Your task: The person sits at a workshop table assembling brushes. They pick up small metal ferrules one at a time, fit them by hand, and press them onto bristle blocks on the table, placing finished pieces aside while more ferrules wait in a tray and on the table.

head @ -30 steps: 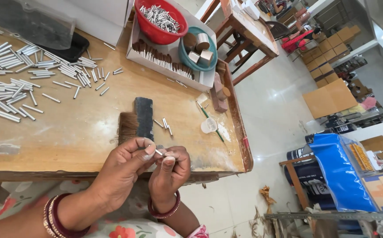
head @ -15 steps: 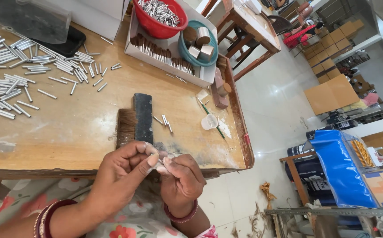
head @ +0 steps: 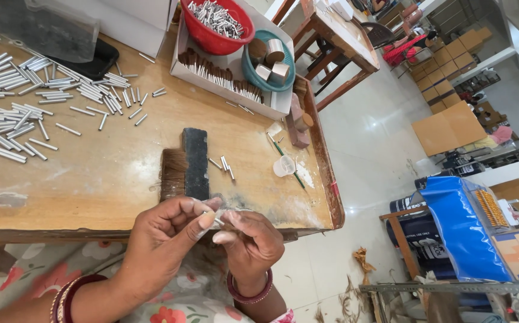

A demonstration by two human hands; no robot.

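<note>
Two hands meet at the table's near edge: the left hand (head: 164, 239) and right hand (head: 250, 242) both pinch one small metal tube (head: 218, 221) between fingertips. A dark brush block (head: 191, 161) lies at twelve o'clock, loose tubes (head: 32, 107) at ten.

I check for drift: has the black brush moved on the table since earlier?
No. The brush lies in the same spot beside the small cup; only the camera shifted.

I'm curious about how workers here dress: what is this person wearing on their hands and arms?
No gloves: both hands are bare. The left hand has several thin bangles, dark red and gold-toned, on its wrist. The right hand has a dark red bangle on its wrist. No sleeves cover the forearms in view.
</note>
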